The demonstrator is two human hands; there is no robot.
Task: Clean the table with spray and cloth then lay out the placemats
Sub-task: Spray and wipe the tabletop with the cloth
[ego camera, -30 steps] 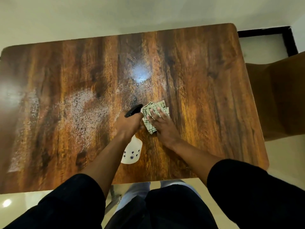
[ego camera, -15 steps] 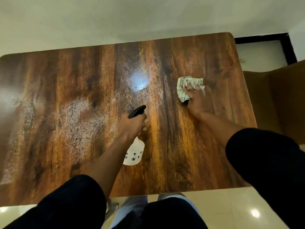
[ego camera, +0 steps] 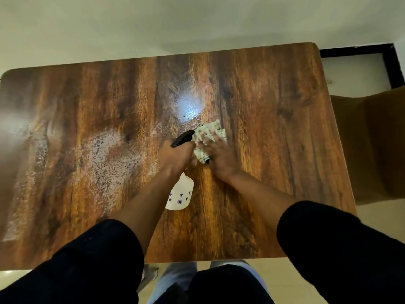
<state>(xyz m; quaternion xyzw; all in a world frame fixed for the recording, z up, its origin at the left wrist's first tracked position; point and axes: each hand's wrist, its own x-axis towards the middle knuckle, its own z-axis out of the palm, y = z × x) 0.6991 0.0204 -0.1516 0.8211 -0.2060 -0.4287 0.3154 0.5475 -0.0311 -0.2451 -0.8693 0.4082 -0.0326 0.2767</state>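
Observation:
A dark wooden table [ego camera: 274, 132] fills the view. My left hand [ego camera: 177, 156] grips the neck of a white spray bottle [ego camera: 180, 195] with a black nozzle, held above the table's middle. Right beside it, my right hand [ego camera: 217, 154] presses a checked cloth [ego camera: 208, 134] flat onto the wood with straight fingers. White spray droplets [ego camera: 109, 159] cover the left half of the table. No placemats are in view.
A brown chair [ego camera: 372, 145] stands at the table's right end. Pale floor surrounds the table, with a dark door frame [ego camera: 394, 62] at the far right. A bright light reflection [ego camera: 188, 106] sits mid-table.
My right hand slid the cloth out to the right side of the table, then back left to the middle beside the bottle. My left hand barely moved.

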